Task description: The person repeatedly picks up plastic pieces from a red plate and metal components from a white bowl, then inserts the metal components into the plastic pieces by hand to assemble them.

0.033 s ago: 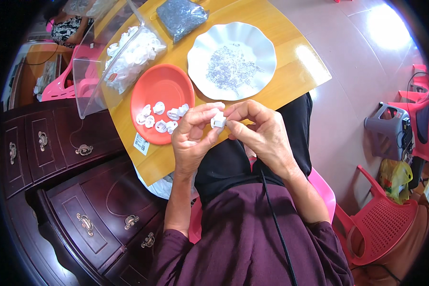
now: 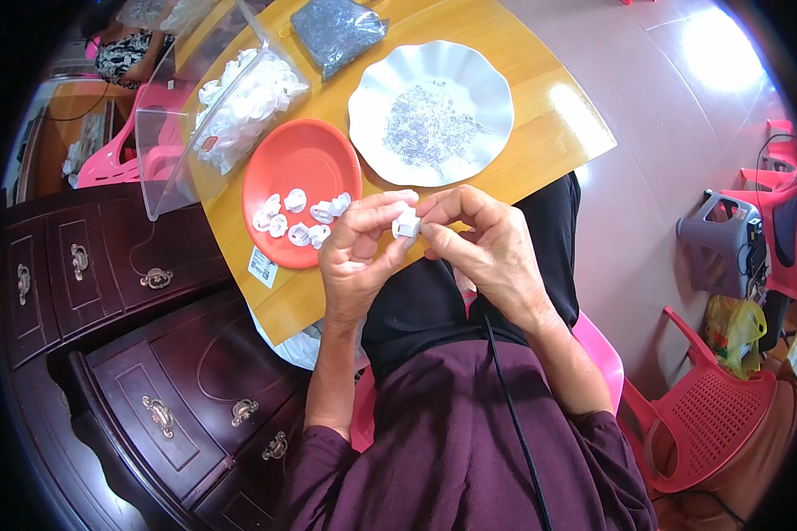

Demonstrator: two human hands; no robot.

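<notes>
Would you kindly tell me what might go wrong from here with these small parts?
The small white part, pinched by the left hand and right hand near the edge of the table, might slip and drop. The scalloped white plate holds many loose tiny pieces, so a knock could scatter them.

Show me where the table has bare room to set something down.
Widest: right of the white wavy-rimmed plate, out to the right edge of the yellow wooden table. Smaller: below the round orange plate, beside the left hand. Crowded: the upper left, where the clear plastic bin of white plastic pieces, the grey plastic bag and both plates sit close together.
</notes>
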